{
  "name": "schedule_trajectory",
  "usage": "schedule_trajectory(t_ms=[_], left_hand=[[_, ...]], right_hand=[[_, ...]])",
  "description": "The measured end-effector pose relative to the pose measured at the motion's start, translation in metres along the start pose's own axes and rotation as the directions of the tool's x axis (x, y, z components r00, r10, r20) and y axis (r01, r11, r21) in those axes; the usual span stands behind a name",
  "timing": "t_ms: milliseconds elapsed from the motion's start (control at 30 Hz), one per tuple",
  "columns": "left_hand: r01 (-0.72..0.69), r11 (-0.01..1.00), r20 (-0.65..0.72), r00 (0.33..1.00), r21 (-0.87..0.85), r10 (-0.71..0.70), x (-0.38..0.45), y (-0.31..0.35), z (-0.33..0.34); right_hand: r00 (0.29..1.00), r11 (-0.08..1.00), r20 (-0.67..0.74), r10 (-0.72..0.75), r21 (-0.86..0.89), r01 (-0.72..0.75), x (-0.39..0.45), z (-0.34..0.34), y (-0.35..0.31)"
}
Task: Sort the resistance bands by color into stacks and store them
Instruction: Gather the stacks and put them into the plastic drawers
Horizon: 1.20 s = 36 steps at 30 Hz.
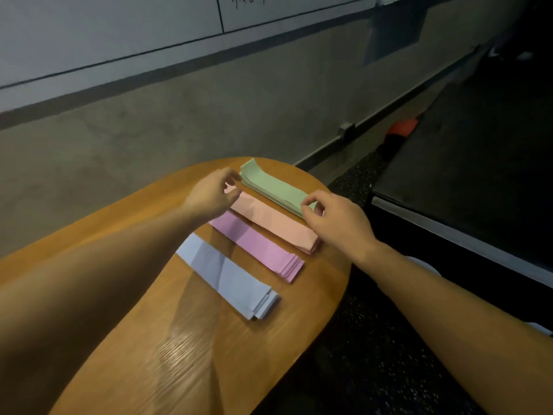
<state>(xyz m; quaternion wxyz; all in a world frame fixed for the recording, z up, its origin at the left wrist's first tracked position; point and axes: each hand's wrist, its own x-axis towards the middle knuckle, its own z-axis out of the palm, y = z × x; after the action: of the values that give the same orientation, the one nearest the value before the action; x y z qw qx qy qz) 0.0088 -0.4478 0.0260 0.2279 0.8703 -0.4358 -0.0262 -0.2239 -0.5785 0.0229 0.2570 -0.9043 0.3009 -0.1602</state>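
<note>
Four colour-sorted stacks on wooden surface (209, 354): green stack (275, 187), peach stack (275, 220), purple stack (257, 244), blue stack (230, 277), left hand (209, 196) and right hand (335, 220) fingers loosely curled at green stack's ends, grip unclear.

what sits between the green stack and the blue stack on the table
Head view: between the green stack and the blue stack lie the peach stack and the purple stack.

Wooden table (185, 354), grey wall (149, 130), dark floor (374, 354)
</note>
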Motion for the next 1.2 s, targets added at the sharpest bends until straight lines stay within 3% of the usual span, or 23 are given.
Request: schedule_trajectory(t_ms=[167,333,533,700,900,1067,1200], left_hand=[[0.086,0.994,-0.009,0.996,-0.062,-0.087,0.040,0.016,0.018],[0.211,0.964,0.083,0.976,-0.165,-0.200,0.081,0.010,0.032],[0.320,0.939,0.212,0.934,-0.130,-0.289,0.120,-0.003,0.050],[0.438,0.891,0.333,0.863,-0.118,-0.380,0.142,-0.013,0.053],[0.480,0.868,0.441,0.812,-0.130,-0.383,0.159,-0.018,0.052],[0.472,0.873,0.437,0.816,-0.127,-0.378,0.159,-0.008,0.055],[0.438,0.888,0.422,0.837,-0.139,-0.348,0.155,-0.010,0.053]], right_hand=[[0.996,0.996,-0.011,0.089,-0.014,-0.089,0.035,-0.004,0.038],[0.974,0.978,0.106,0.200,0.044,-0.205,0.055,0.008,0.071],[0.914,0.908,0.251,0.319,0.194,-0.370,0.060,0.028,0.093],[0.904,0.906,0.295,0.310,0.198,-0.375,0.067,0.026,0.102],[0.895,0.919,0.339,0.289,0.166,-0.359,0.069,0.021,0.105],[0.853,0.948,0.438,0.285,0.004,-0.318,0.080,0.013,0.097],[0.831,0.946,0.470,0.297,-0.025,-0.324,0.081,0.011,0.093]])
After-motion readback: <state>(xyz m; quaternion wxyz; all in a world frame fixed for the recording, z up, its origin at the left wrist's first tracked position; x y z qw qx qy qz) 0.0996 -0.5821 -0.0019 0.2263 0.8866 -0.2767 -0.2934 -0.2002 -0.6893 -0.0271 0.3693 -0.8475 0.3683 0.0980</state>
